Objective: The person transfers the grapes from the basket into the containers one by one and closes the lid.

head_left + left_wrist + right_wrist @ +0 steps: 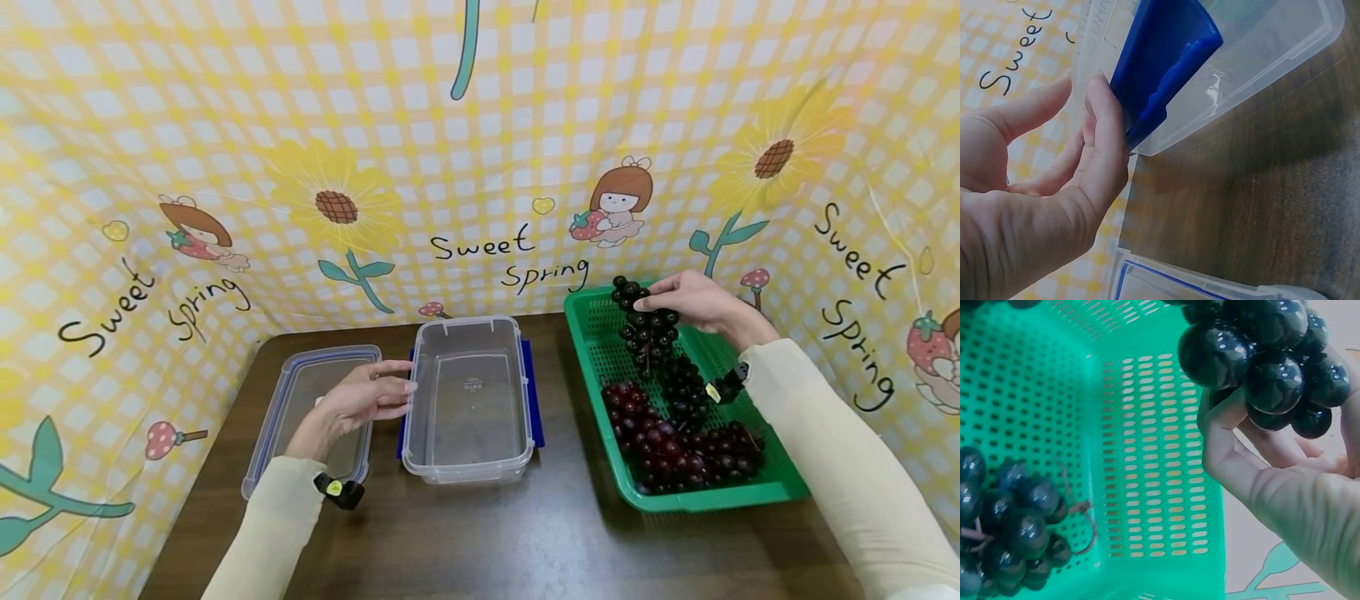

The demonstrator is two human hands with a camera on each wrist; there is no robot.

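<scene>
My right hand [693, 302] grips a bunch of black grapes [647, 329] near its upper end, over the far part of a green basket [678, 502]. In the right wrist view the fingers curl around the glossy grapes [1272, 381]. Another black bunch [684, 392] and dark red grapes [660, 446] lie in the basket. My left hand [367, 396] is at the left side of a clear plastic container [472, 408]. Its fingertips are right at the container's blue side clip [1160, 69], with the thumb apart from the fingers.
A clear lid with a blue seal [300, 400] lies left of the container, partly behind the left hand. Another blue clip [532, 392] hangs along the container's right side. A patterned cloth [480, 167] rises behind the brown table [480, 542].
</scene>
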